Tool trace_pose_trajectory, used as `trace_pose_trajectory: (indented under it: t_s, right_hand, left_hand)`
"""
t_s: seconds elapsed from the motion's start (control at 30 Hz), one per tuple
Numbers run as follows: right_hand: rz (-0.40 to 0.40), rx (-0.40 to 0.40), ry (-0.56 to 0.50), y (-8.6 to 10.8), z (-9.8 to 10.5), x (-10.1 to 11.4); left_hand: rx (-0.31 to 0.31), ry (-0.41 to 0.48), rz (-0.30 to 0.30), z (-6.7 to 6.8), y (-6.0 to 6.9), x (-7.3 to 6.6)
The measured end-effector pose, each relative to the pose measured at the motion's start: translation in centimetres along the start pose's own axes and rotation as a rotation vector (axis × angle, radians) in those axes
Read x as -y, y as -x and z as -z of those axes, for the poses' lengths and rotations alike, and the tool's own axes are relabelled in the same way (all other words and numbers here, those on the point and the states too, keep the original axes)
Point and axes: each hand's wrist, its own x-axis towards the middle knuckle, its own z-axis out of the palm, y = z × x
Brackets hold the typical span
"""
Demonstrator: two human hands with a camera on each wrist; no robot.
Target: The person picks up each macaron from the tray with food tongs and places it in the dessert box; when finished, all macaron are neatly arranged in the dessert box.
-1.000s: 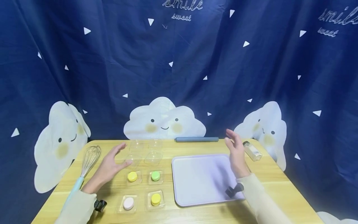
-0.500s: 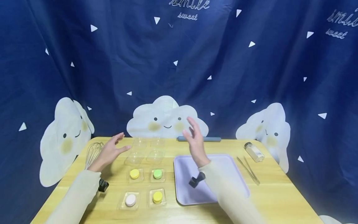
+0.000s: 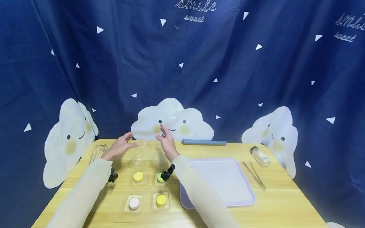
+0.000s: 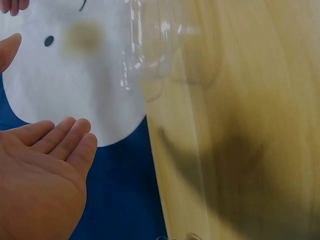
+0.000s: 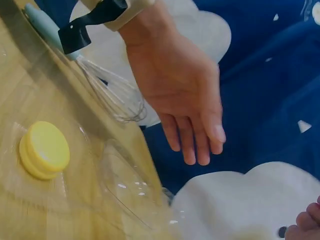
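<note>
Fingers (image 3: 164,129) loosely extended, my left hand (image 3: 119,148) and right hand (image 3: 168,145) hover near clear plastic covers (image 3: 138,160) on the table (image 3: 280,199).

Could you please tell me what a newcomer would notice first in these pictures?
Probably the dark blue curtain with its smiling cloud behind the table. Next, the person's left grip and right grip, open and empty above the table's far side, near clear plastic containers. Nearer lie four macarons in clear trays: two yellow, one green, one pale.
</note>
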Motion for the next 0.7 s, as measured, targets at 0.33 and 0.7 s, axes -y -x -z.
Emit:
trace_pose_trajectory:
  t_s: [0.33,0.7]
  right_hand:
    - [-0.179,0.054,-0.016,-1.9,-3.0,-2.4]
    - [-0.323,0.074,0.018,-2.1,-3.2,-4.2]
  left_hand:
    - [0.063,-0.001,0.082,0.0,-2.0,0.8]
    - [0.163,-0.009,0.146,-0.8,-3.8,1.7]
